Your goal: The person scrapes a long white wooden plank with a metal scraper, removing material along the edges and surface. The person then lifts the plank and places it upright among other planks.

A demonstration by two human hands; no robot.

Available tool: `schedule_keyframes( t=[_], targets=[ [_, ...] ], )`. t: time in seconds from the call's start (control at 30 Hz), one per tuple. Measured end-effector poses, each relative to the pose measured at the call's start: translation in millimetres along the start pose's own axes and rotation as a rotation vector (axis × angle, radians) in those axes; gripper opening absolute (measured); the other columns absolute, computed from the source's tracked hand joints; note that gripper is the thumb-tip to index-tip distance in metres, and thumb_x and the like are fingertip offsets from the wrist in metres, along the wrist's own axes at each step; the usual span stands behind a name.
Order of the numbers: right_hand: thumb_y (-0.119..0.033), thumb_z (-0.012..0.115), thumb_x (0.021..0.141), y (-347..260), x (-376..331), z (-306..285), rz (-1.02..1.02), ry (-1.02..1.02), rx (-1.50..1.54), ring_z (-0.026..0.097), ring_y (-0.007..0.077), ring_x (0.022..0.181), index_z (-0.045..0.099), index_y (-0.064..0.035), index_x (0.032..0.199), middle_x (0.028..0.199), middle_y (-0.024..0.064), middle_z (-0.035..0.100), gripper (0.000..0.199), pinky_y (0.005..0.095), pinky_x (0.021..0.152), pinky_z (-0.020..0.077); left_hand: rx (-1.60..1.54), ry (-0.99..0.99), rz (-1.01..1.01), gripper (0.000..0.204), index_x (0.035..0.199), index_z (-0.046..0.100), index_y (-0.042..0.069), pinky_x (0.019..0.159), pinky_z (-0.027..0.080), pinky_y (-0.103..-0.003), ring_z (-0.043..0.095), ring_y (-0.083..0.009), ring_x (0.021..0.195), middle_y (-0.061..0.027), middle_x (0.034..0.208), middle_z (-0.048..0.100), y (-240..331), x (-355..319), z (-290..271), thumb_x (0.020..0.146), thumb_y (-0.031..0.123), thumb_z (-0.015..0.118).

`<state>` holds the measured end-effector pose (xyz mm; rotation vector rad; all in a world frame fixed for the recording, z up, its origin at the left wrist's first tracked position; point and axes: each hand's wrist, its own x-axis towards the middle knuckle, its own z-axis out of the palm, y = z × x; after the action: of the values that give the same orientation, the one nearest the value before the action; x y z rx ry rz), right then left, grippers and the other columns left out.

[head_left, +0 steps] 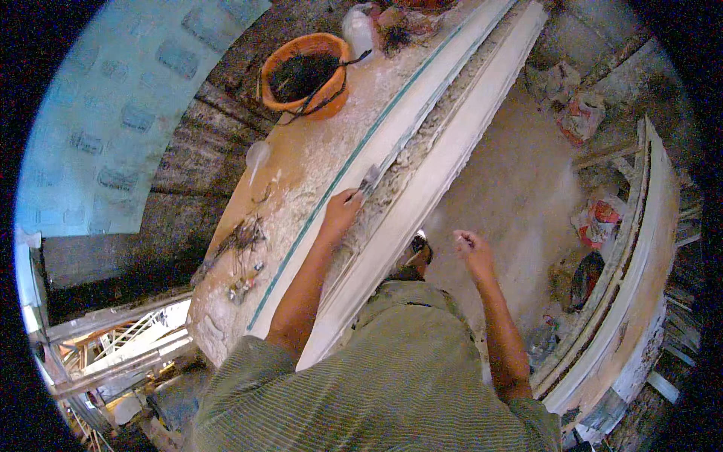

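Note:
My left hand [343, 212] is closed round a small grey scraper [370, 178], whose flat end rests at the edge of a long channel. That channel [407, 162] holds rough, crumbly grey-white material. It runs between two long white moulded strips, the left strip [331, 215] marked by a blue-green line and the right strip [444, 177] showing stepped ridges. Off to the right, apart from the strips, my right hand [476, 256] hangs above the floor with its fingers curled. Whether anything small is between those fingers I cannot make out.
An orange bucket [339, 102] with dark fibrous stuff stands on the dusty bench [301, 162], near a white bag [360, 32]. Wire scraps [239, 239] lie nearer. Another long moulding [640, 279] and red-white bags [602, 222] are at the right.

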<state>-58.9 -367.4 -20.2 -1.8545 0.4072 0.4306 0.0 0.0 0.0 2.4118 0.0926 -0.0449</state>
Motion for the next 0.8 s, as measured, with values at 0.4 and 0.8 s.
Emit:
schedule_keyframes(
  t=[0.4, 0.8],
  targets=[
    [-0.027, 0.061, 0.092, -67, 115, 0, -0.233, -0.128, -0.172, 0.064, 0.0192, 0.083, 0.067, -0.0041, 0.108, 0.095, 0.0083, 0.069, 0.029, 0.0316, 0.077, 0.0506, 0.219, -0.286, -0.078, 0.032, 0.111, 0.066, 0.014, 0.084, 0.051, -0.043, 0.063, -0.0343, 0.097, -0.0119, 0.113, 0.064, 48, 33, -21, 0.087, 0.034, 0.060],
    [-0.033, 0.063, 0.091, -103, 190, 35, -0.026, -0.446, 0.080, 0.061, 0.0119, 0.074, 0.065, -0.0003, 0.108, 0.088, 0.0061, 0.066, 0.037, 0.0260, 0.062, 0.0496, -0.138, -0.293, -0.113, 0.043, 0.119, 0.064, 0.007, 0.098, 0.044, -0.039, 0.059, -0.0326, 0.112, -0.0182, 0.120, 0.062, 38, 109, 27, 0.094, 0.040, 0.052]
  ],
)
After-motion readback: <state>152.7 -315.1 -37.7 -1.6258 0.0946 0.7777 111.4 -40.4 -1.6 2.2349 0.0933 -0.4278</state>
